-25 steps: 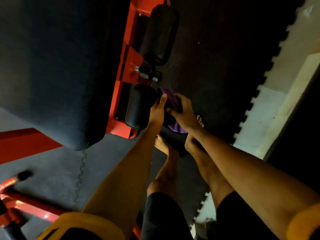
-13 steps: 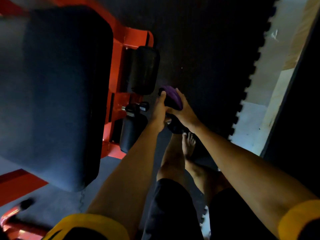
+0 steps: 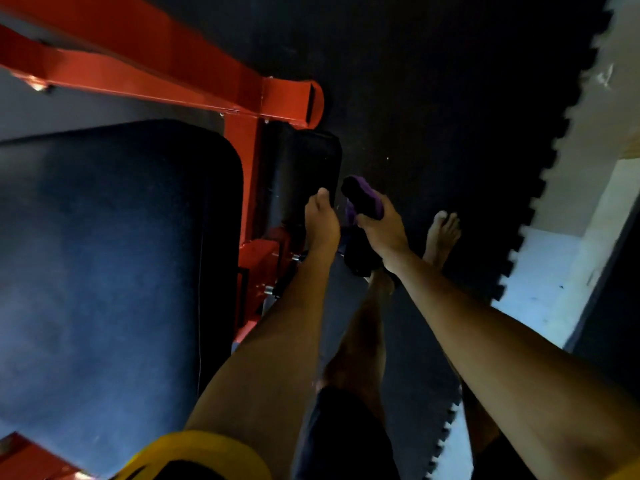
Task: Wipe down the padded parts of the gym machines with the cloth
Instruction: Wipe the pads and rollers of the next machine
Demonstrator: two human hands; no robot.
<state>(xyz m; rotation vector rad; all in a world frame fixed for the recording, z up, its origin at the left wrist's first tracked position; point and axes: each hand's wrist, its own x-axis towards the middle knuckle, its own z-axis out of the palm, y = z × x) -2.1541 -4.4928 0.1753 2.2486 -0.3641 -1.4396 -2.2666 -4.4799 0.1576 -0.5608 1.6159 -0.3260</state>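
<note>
From the head camera, the person looks down along both bare arms at a red machine frame (image 3: 173, 74) standing on a black floor mat (image 3: 433, 98). A wide dark bench pad (image 3: 104, 254) fills the left side. Just beyond its right edge, a black roller pad (image 3: 301, 174) is mounted on the frame. The left hand (image 3: 320, 220) lies against the near end of this roller with its thumb pointing up. Its fingers are hidden behind the pad, so whether they curl round it cannot be told. Just to the right, the right hand (image 3: 381, 226) grips the purple cloth (image 3: 365, 195), with fingers wrapped over it and round a dark rounded part beneath. A bare foot (image 3: 443, 233) stands on the mat beyond that wrist, and a yellow sleeve (image 3: 194, 455) shows at the lower edge
</note>
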